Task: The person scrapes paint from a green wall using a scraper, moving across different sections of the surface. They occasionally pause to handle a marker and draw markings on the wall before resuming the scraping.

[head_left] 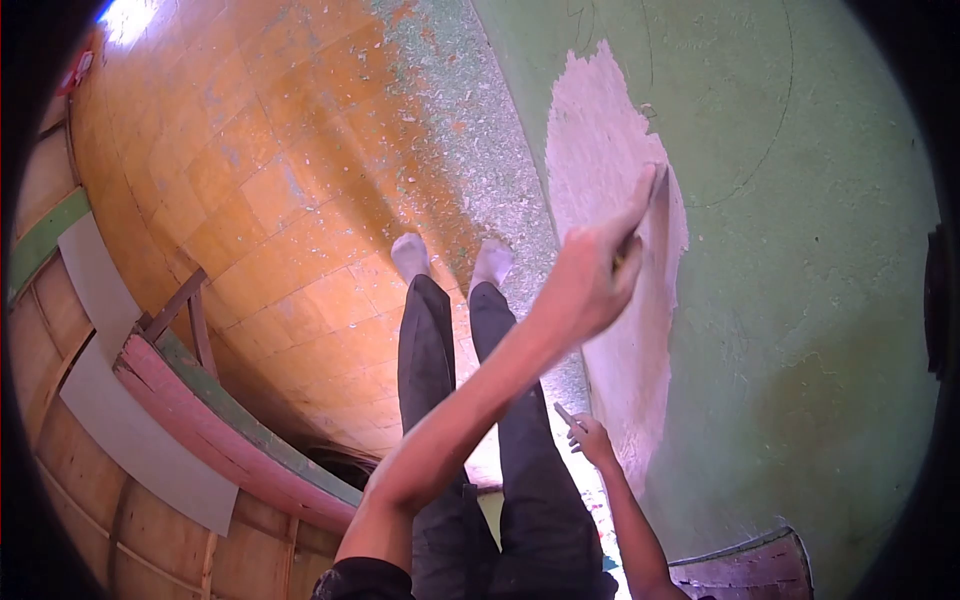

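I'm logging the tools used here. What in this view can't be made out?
1. Head view: the tool in the left hand is mostly hidden by that hand; only a thin edge shows.
2. Head view: the small thin object in the right hand is too small to identify.
3. Head view: the wooden piece, bottom right, is cut by the frame edge.

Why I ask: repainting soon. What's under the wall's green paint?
Pale pinkish layer shows in the scraped patch; elsewhere green paint covers it, and the left hand with scraper hides some.
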